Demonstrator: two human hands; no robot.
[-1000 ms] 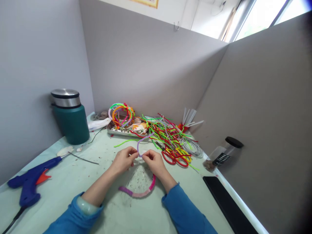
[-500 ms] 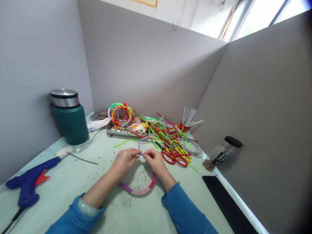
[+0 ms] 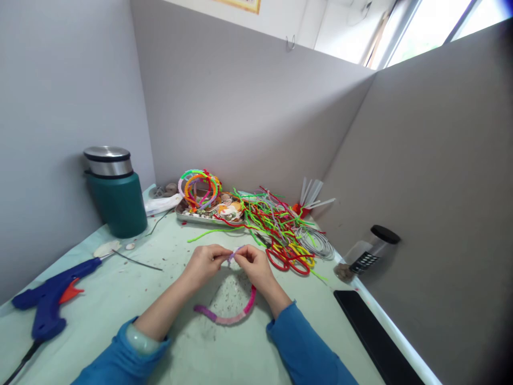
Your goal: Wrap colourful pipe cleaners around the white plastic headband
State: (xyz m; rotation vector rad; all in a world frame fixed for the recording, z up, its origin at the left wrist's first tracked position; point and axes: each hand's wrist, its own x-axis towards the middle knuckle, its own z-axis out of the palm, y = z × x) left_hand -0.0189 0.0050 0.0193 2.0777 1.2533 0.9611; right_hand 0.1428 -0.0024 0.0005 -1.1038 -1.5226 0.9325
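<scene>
Over the middle of the table, my left hand (image 3: 205, 264) and my right hand (image 3: 253, 263) meet fingertip to fingertip. Both are closed in a pinch on a light purple pipe cleaner (image 3: 236, 251), of which a short bit shows between them. Below curves a fuzzy wrapped band (image 3: 230, 320), purple at its left end, pale pink in the middle and bright pink at the right. Its right end runs up under my right hand, where the fingers hide it. Whether the purple pipe cleaner joins the band there I cannot tell.
Behind my hands are a heap of colourful pipe cleaners (image 3: 276, 214), red-handled scissors (image 3: 287, 261) and a metal tray (image 3: 210, 219) with wrapped rings. A blue glue gun (image 3: 52, 297) and green bottle (image 3: 118, 206) stand left. A jar (image 3: 366, 254) and black slab (image 3: 372, 331) are right.
The long purple end that stuck up above my fingers has come down to a short piece at the fingertips. Both hands stay in nearly the same place.
</scene>
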